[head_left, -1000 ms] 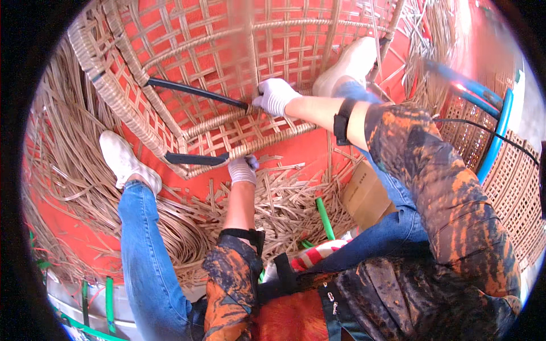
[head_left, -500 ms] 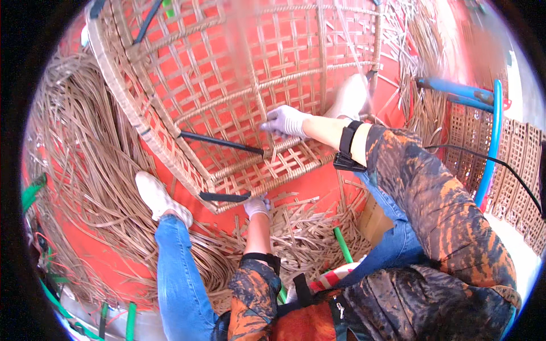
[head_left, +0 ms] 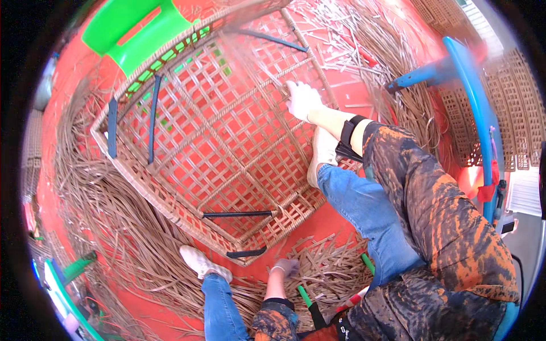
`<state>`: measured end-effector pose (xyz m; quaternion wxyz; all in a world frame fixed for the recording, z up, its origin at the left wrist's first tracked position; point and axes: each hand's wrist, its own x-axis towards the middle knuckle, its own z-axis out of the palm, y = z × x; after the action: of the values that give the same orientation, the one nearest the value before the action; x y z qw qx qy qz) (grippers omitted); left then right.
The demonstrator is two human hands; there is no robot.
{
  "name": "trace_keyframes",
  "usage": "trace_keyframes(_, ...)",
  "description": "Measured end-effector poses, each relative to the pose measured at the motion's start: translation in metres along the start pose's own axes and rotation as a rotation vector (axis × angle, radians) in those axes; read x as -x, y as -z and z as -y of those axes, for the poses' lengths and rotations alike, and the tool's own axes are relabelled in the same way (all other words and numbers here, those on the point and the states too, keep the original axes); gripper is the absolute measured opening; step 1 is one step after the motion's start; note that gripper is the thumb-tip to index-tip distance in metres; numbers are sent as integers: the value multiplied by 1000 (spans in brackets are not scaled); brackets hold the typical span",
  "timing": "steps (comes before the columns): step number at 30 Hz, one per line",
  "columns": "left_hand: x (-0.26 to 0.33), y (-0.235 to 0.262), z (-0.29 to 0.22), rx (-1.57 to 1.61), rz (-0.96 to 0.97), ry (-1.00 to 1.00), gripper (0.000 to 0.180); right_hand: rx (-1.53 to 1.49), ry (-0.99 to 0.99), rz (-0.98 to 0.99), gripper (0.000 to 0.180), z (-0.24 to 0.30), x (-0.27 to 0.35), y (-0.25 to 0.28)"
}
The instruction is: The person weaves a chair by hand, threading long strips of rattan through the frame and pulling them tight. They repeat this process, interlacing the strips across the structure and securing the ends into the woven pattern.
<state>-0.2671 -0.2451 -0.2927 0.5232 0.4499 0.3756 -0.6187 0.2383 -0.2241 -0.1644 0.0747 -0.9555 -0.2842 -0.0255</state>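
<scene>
A large brown woven basket (head_left: 239, 167), with stiff ribs and black straps at its corners, lies with its open side up on the red floor before me. My right hand (head_left: 303, 101), in a pale glove, is over the basket's right part, its fingers curled at a rib. My left hand (head_left: 286, 267), also gloved, is low beyond the basket's near corner, apart from it and above loose flat strips (head_left: 327, 264). Its fingers are smeared, so their closing is unclear. My right foot (head_left: 323, 150) is against the basket's right side.
A bright green plastic chair (head_left: 139, 34) stands behind the basket. Long brown strips (head_left: 131, 199) are heaped at the left, more lie at the upper right. A blue metal frame (head_left: 475, 102) stands at the right beside woven brown panels (head_left: 515, 108). Green tubes (head_left: 305, 295) are near my lap.
The basket has turned and moved away from me, and more of its inside shows. My right hand has moved up to another rib. My left hand has come off the near corner.
</scene>
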Motion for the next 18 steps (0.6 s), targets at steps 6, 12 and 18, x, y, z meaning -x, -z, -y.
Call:
trace_keyframes(6, 38, 1, -60, -814, -259, -648, 27, -1054, -236, 629, 24, 3, 1, 20)
trace_keyframes(12, 175, 16, -173, -51, -715, -679, 26, -1248, -256, 556, 24, -33, 35, 118)
trace_keyframes(18, 264, 44, -300, 671, -340, -1149, 27, -610, 322, 252, 15, -41, 134, 222)
